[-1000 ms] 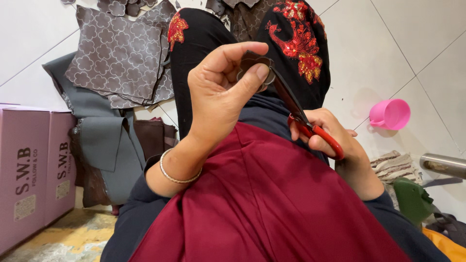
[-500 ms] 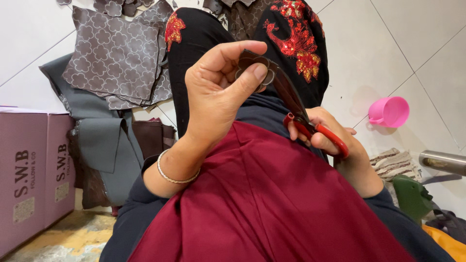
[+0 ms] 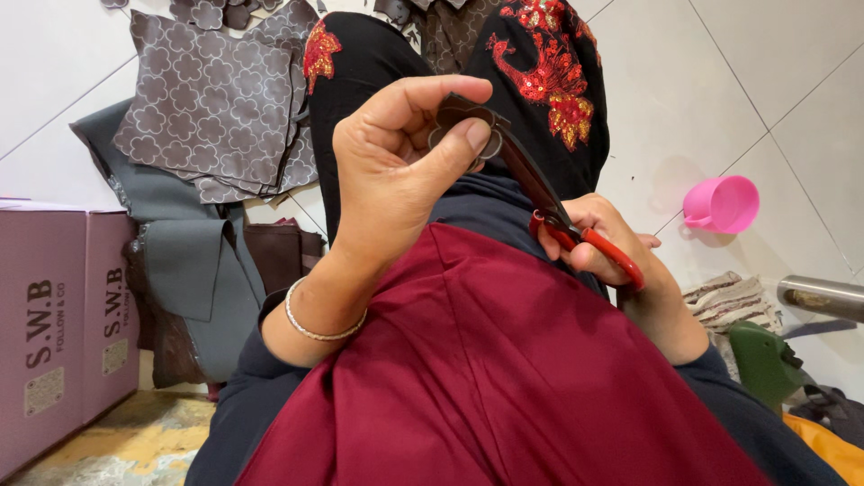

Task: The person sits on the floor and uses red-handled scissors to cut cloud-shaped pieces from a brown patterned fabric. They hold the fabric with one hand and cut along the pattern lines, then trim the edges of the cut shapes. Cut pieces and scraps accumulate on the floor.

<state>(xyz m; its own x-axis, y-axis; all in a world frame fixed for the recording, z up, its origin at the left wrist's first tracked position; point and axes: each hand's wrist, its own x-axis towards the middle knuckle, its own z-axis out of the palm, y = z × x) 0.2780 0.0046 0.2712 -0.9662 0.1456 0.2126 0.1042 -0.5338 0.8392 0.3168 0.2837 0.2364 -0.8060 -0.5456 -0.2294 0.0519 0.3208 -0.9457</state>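
Observation:
My left hand (image 3: 396, 171) is raised in the middle of the view and pinches a small dark brown flower-shaped cutout (image 3: 461, 115) between thumb and fingers. My right hand (image 3: 598, 238) grips red-handled scissors (image 3: 558, 211); their dark blades reach up to the cutout's edge. Both hands are above my lap, which is covered by dark red cloth (image 3: 504, 378) and black trousers with red embroidery (image 3: 549, 76).
Grey-brown sheets with a flower pattern (image 3: 211, 112) lie on the white tiled floor at upper left, over grey material (image 3: 184, 261). Purple boxes (image 3: 63, 315) stand at left. A pink plastic cup (image 3: 720, 204), a metal tube (image 3: 823, 297) and a green object (image 3: 765, 360) are at right.
The left hand has turned the cutout slightly and the scissors have shifted along its edge. Hands stay in nearly the same place.

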